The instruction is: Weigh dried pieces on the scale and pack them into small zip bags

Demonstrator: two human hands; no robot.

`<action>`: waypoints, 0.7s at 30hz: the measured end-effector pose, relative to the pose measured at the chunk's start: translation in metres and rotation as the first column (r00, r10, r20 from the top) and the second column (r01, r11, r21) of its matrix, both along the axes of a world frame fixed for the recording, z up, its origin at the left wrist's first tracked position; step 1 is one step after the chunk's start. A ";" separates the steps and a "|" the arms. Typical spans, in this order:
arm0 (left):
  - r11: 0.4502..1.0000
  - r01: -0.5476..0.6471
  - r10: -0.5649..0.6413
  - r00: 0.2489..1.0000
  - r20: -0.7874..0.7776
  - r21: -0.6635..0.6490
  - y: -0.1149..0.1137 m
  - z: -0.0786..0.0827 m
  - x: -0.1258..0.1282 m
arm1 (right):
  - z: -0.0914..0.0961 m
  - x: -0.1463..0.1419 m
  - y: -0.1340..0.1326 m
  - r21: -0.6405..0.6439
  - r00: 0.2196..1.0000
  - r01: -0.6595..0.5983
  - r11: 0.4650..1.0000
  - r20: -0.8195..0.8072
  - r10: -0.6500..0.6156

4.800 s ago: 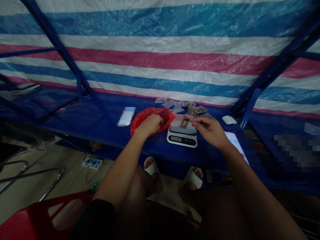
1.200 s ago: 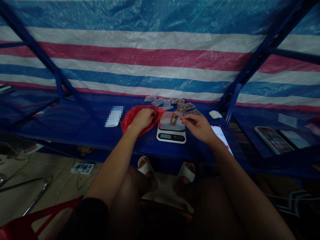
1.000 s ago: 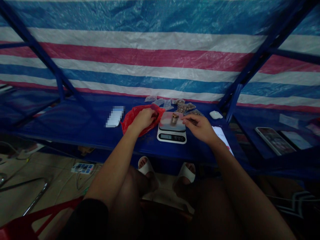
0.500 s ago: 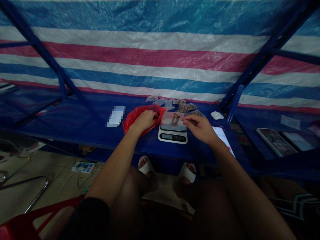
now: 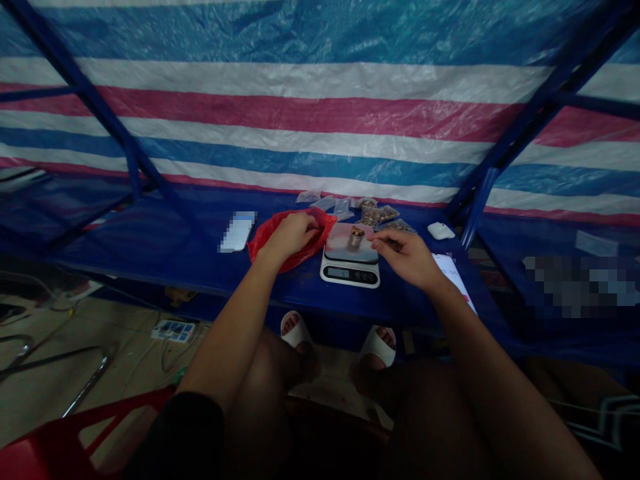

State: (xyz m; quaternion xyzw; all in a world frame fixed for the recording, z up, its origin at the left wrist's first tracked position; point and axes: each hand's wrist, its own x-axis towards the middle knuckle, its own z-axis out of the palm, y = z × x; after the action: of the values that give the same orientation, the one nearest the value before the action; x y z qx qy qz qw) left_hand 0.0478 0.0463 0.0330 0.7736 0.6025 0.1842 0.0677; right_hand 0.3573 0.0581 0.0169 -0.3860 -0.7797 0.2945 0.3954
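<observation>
A white digital kitchen scale [image 5: 350, 273] with a dark platform and a small lit display stands in front of me. On its platform is a small metallic cup [image 5: 355, 240], heaped with small brown-gold pieces. My left hand [image 5: 299, 232] is over the opening of a red plastic bag [image 5: 265, 230], left of the scale, with fingers curled together; their tips and anything between them are hidden. My right hand [image 5: 400, 250] is by the platform's right edge, thumb and index finger stretched toward the cup with a small gap between them. Nothing shows in it.
Behind the scale lie clear bags of small brown pieces [image 5: 373, 213] and flat clear bags [image 5: 343, 208]. A phone [image 5: 453, 277] and a white case [image 5: 441, 231] are at right; a blurred-out light object [image 5: 238, 232] is at left. Blue frame bars [image 5: 480, 207] flank the blue table [image 5: 165, 267].
The whole view has shifted slightly, so things sit a little further right. My left hand stays over the red bag and my right hand beside the scale.
</observation>
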 end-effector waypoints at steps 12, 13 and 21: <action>0.995 0.016 -0.022 0.998 -0.058 -0.101 -0.007 0.001 0.001 | 0.001 -0.002 0.000 -0.018 1.000 -0.013 1.000 -0.001 0.013; 0.995 0.016 -0.021 0.998 -0.054 -0.102 -0.008 0.001 0.001 | 0.000 -0.002 0.000 -0.023 1.000 -0.016 1.000 -0.003 0.016; 0.996 0.024 -0.031 0.996 0.084 0.083 -0.036 0.029 -0.006 | 0.000 -0.002 0.002 -0.038 0.999 -0.031 0.999 -0.010 0.031</action>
State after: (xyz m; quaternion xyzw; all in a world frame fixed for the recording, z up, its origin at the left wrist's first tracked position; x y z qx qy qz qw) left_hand 0.0420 0.0099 0.0624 0.7755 0.5802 0.2404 0.0641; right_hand 0.3557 0.0596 0.0169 -0.3800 -0.7780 0.3171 0.3870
